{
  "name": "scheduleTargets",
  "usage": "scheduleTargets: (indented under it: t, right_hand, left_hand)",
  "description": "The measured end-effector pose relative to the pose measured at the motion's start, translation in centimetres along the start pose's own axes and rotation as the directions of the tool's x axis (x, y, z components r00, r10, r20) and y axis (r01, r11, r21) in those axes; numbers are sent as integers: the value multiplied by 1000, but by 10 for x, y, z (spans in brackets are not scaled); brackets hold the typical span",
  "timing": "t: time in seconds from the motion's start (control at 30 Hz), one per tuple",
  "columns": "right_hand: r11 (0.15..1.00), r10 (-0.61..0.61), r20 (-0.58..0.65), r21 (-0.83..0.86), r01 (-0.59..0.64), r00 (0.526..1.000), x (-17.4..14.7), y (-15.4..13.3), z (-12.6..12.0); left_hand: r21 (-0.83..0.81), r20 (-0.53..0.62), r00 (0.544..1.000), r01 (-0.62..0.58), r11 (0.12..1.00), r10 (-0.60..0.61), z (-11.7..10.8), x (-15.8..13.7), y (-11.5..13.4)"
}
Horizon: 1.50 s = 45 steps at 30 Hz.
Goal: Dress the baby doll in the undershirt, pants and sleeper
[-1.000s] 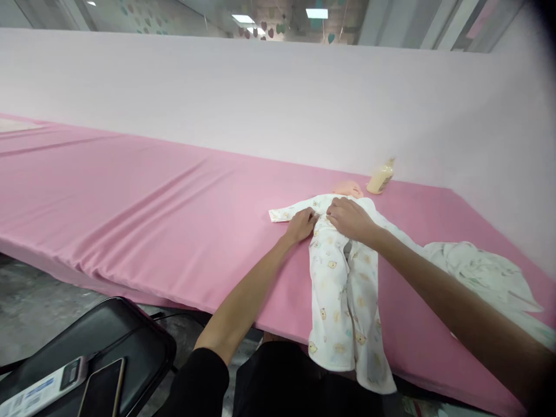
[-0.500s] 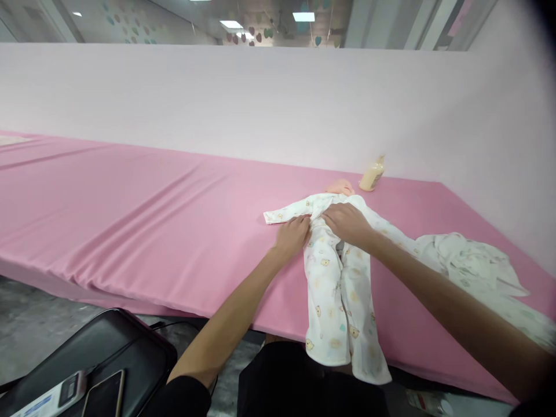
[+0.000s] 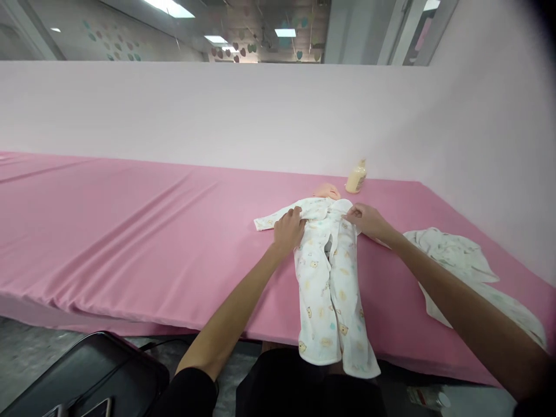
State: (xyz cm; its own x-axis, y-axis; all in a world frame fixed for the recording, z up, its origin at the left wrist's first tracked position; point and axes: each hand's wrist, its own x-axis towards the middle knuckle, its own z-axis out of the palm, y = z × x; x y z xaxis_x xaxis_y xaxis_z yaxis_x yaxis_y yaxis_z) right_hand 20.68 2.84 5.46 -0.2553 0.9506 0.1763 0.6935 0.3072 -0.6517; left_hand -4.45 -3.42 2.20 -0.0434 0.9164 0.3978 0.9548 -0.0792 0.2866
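A white baby romper [image 3: 320,278] printed with small bears lies on its back, dressed on a doll whose peach-coloured head [image 3: 326,191] shows above the collar. Its left sleeve is stretched out flat, and its two legs hang over the near table edge. A dark gap shows between the legs near the crotch. My left hand [image 3: 288,233] is closed on the romper's left side at the chest, fingertips partly hidden. On the opposite side, my right hand [image 3: 367,220] pinches the cloth near the shoulder between thumb and fingers.
A pump bottle [image 3: 356,177] of pale yellow liquid stands behind the doll by the white wall [image 3: 195,116]. White printed cloths [image 3: 454,252] lie heaped to the right on the pink table cover [image 3: 165,243]. At lower left is a black chair [image 3: 117,370] with a phone [image 3: 99,408].
My right hand has moved right, from the middle of the chest to the romper's right side. The chest front now lies more exposed and flatter. The view has shifted slightly.
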Motion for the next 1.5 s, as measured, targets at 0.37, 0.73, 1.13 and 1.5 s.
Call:
scheduleTargets:
  t: [0.37, 0.73, 1.13, 1.5]
  right_hand:
    - [970, 184, -14, 163, -179, 983, 19, 10, -3]
    - [830, -537, -442, -430, 355, 718, -70, -1, 20]
    - [982, 43, -441, -146, -119, 896, -65, 37, 47]
    - [972, -74, -160, -231, 36, 984, -78, 74, 27]
  left_hand:
    - [182, -120, 971, -182, 966, 206, -4, 33, 29]
    - [102, -278, 901, -317, 943, 333, -11, -16, 8]
    - [-165, -205, 979, -39, 986, 4, 8, -34, -16]
    - [94, 203, 979, -28, 995, 8, 12, -38, -42]
